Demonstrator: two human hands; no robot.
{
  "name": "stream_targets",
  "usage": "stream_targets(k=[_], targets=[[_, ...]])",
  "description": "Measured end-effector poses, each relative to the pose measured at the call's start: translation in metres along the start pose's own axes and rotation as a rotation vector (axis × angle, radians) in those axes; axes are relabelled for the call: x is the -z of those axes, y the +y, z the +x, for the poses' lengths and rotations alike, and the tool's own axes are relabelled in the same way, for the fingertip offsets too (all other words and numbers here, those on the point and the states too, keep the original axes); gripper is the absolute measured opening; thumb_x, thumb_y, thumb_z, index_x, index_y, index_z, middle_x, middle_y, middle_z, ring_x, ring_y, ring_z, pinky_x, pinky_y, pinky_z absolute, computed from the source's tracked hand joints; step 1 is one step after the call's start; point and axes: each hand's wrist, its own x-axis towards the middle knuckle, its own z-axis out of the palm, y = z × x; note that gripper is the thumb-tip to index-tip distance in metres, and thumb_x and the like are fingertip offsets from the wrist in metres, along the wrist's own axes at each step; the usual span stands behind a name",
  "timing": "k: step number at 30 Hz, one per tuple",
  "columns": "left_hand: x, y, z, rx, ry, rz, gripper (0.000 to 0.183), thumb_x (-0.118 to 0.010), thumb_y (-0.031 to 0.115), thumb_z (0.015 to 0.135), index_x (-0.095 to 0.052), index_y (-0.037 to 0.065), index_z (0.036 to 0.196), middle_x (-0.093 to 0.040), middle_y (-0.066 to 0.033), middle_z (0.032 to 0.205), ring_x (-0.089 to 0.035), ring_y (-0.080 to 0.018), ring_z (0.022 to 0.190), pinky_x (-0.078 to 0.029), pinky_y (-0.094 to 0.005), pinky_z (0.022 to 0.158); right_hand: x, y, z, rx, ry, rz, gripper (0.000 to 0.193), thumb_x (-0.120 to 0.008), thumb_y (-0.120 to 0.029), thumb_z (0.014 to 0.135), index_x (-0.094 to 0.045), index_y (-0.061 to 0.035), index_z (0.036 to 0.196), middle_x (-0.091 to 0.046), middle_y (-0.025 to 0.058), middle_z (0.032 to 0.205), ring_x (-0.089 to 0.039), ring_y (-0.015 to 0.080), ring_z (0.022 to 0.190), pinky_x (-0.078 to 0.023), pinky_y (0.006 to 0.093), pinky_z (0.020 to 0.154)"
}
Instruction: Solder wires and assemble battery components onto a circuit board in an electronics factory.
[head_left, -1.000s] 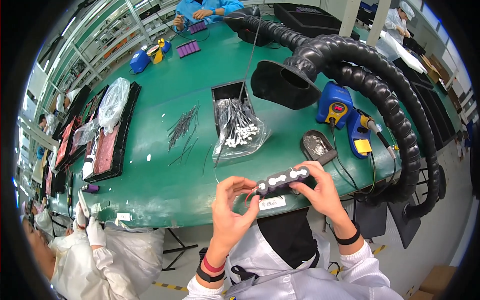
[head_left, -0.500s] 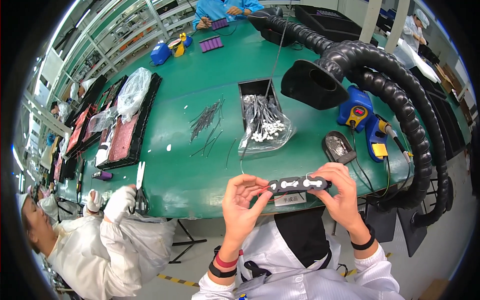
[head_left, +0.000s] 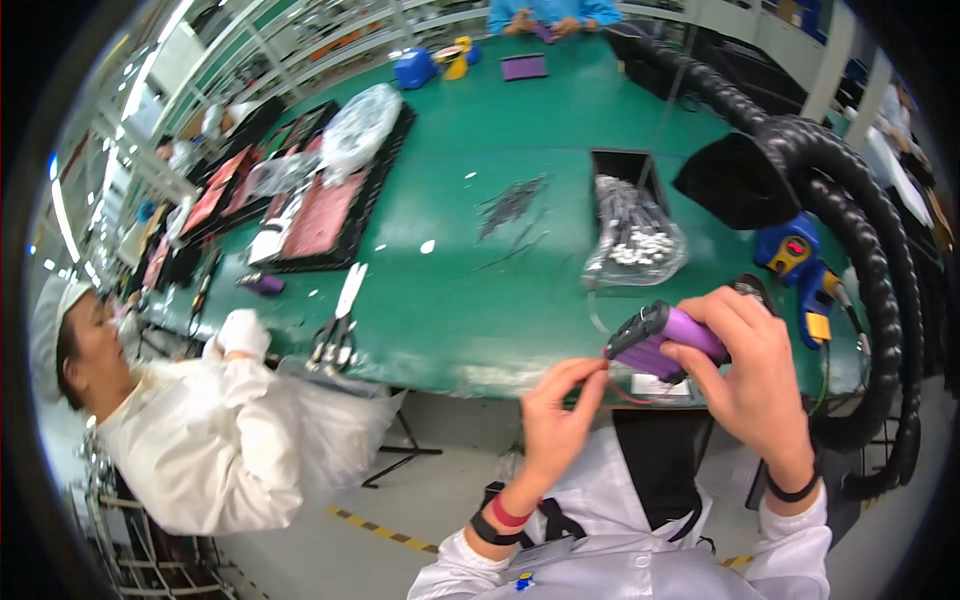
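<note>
My right hand grips a purple battery pack with black end caps, held tilted above the table's near edge. Thumb and fingers of my left hand are pinched together at the pack's left end, where a thin red wire curves below. The pinch seems to be on that wire. Beyond the pack, a black box and clear bag hold a bundle of cables with white connectors. Loose black wires lie left of it.
A black fume hose nozzle hangs right, above a blue soldering station and iron stand. Scissors and a black tray lie left. A white-sleeved co-worker sits left; another in blue works opposite.
The pack has turned from its black end face to show its purple side. My left hand has dropped slightly away, fingers now pinched. The view has swung left; the co-worker's scissors now lie on the table.
</note>
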Motion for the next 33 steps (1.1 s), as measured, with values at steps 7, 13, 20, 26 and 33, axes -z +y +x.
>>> stream_targets(k=[7, 13, 20, 26, 33], targets=[[0.036, -0.004, -0.037, 0.11, 0.035, 0.152, 0.01, -0.073, 0.002, 0.091, -0.074, 0.0, 0.1, -0.071, -0.0071, 0.089, -0.057, -0.0108, 0.063, -0.046, -0.0254, 0.058, -0.075, -0.048, 0.081, 0.298, -0.529, -0.336, 0.02, -0.078, -0.021, 0.083, -0.072, -0.0029, 0.089, -0.069, 0.0152, 0.077, -0.071, 0.036, 0.072, -0.053, 0.0447, 0.061], [0.068, -0.003, -0.05, 0.1, 0.119, 0.166, 0.009, -0.071, 0.0, 0.09, -0.074, 0.0, 0.098, -0.068, -0.0061, 0.083, -0.054, -0.0105, 0.063, -0.044, -0.0253, 0.058, -0.183, -0.097, 0.154, 0.297, -0.983, -0.716, 0.02, -0.073, -0.027, 0.086, -0.08, -0.017, 0.103, -0.077, 0.0037, 0.104, -0.075, 0.0227, 0.091, -0.059, 0.0415, 0.071], [0.112, -0.012, -0.049, 0.081, 0.288, 0.176, 0.008, -0.07, -0.002, 0.091, -0.073, -0.002, 0.098, -0.066, -0.0058, 0.082, -0.053, -0.0097, 0.066, -0.043, -0.0243, 0.061, -0.26, -0.12, 0.195, 0.287, -1.095, -0.737, 0.026, -0.075, -0.025, 0.084, -0.078, -0.0206, 0.11, -0.076, -0.0022, 0.104, -0.074, 0.021, 0.086, -0.059, 0.04, 0.072], [0.121, -0.021, -0.041, 0.073, 0.324, 0.117, 0.008, -0.07, -0.002, 0.092, -0.072, -0.003, 0.1, -0.068, -0.0055, 0.086, -0.054, -0.0094, 0.069, -0.045, -0.0237, 0.064, -0.254, -0.122, 0.201, 0.276, -1.057, -0.628, 0.035, -0.074, -0.026, 0.086, -0.076, -0.0159, 0.119, -0.075, 0.0023, 0.116, -0.075, 0.0252, 0.101, -0.06, 0.0407, 0.078], [0.106, -0.03, -0.042, 0.038, 0.297, 0.107, 0.01, -0.07, -0.003, 0.091, -0.073, -0.002, 0.101, -0.069, -0.0064, 0.088, -0.056, -0.0102, 0.07, -0.046, -0.0234, 0.064, -0.202, -0.116, 0.194, 0.174, -0.735, -0.311, 0.041, -0.068, -0.043, 0.091, -0.077, -0.0057, 0.105, -0.075, 0.0158, 0.103, -0.073, 0.0349, 0.097, -0.058, 0.0451, 0.081]])
